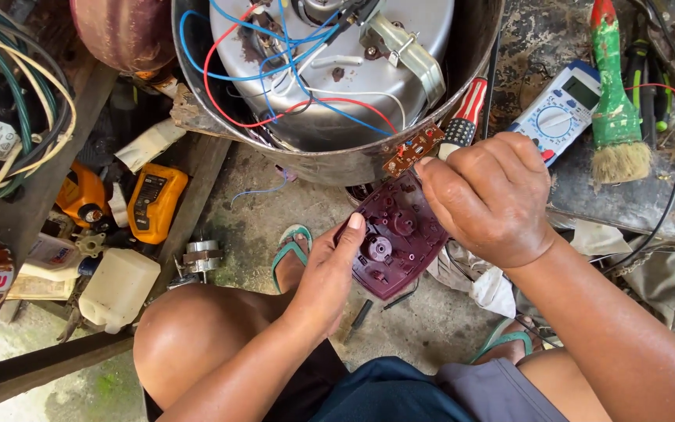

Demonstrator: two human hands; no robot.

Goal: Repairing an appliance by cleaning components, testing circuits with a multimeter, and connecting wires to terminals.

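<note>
Now, from the head camera, you are seated low with your knees apart over a rough concrete floor (259, 227), and both of your hands meet on a dark maroon plastic panel (394, 244) held just above your lap. Your left hand (328, 270) supports the panel from its lower left edge, the thumb pressed on the rim and the fingers curled shut behind it. Your right hand (490, 195) closes over the panel's upper right corner, fingers wrapped tight around a screwdriver with a red and white striped handle (465, 117), whose grip sticks up past your knuckles. A small brown circuit board (413, 148) sits at the top edge of the panel, touching your right fingertips. Just beyond the panel stands an upturned steel appliance body (337, 86) with red, blue and white wires (275, 70) looping across its base. On the bench to the right lie a white and blue multimeter (560, 113) and a green-handled brush (615, 117). To the left, a yellow meter (154, 203) rests among clutter, near a white plastic bottle (119, 289).
</note>
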